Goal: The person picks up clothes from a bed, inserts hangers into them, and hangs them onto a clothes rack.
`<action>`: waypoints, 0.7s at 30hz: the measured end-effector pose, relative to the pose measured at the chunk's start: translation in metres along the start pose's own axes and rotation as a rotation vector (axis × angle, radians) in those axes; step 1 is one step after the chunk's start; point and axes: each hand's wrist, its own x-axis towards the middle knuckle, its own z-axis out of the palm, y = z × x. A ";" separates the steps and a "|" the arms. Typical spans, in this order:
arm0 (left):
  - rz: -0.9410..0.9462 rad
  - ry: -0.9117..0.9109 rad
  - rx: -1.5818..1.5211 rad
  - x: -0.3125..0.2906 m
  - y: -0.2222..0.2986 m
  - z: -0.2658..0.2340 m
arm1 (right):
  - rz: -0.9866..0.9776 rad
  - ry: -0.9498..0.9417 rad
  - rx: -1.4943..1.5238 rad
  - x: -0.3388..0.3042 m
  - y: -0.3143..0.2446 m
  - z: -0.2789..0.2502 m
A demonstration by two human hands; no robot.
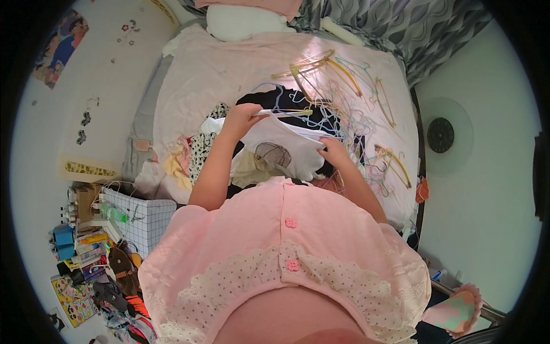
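Observation:
A white shirt (pixel 298 155) with a dark round print on its front is stretched between my two hands over the bed. My left hand (pixel 243 120) is closed on its upper left edge, and my right hand (pixel 334 152) pinches its right edge, lower down. Pale hanger bars show along the shirt's top; whether they are inside it I cannot tell. Just beyond lies black clothing (pixel 252 97) with a blue hanger (pixel 278 97) on it. Left of the shirt is a black-and-white spotted garment (pixel 201 150). Cream cloth (pixel 247 166) shows below the shirt.
Many thin hangers (pixel 349 92) lie tangled on the bed's right side, with gold ones (pixel 312 66) farther back. Yellow cloth (pixel 179 166) sits at the left. A checked box (pixel 154 221) stands beside the bed, near piled bags (pixel 120 266). A round fan (pixel 440 135) is at the right.

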 end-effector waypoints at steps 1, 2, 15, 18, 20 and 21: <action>0.006 0.001 0.099 -0.003 -0.003 0.003 | 0.005 -0.002 -0.001 -0.001 0.000 -0.005; 0.005 0.005 0.182 -0.008 -0.009 0.008 | 0.119 -0.019 -0.066 -0.002 0.001 -0.012; -0.193 0.103 0.229 -0.013 0.003 0.073 | 0.195 0.082 -0.067 0.006 -0.040 -0.031; -0.228 0.184 0.195 -0.006 0.012 0.069 | 0.135 -0.110 0.063 0.009 -0.065 -0.032; -0.162 0.223 0.165 -0.003 0.020 0.058 | -0.164 0.145 0.133 0.007 -0.077 -0.032; -0.097 0.264 0.138 -0.004 0.022 0.052 | -0.169 0.143 0.132 0.009 -0.077 -0.035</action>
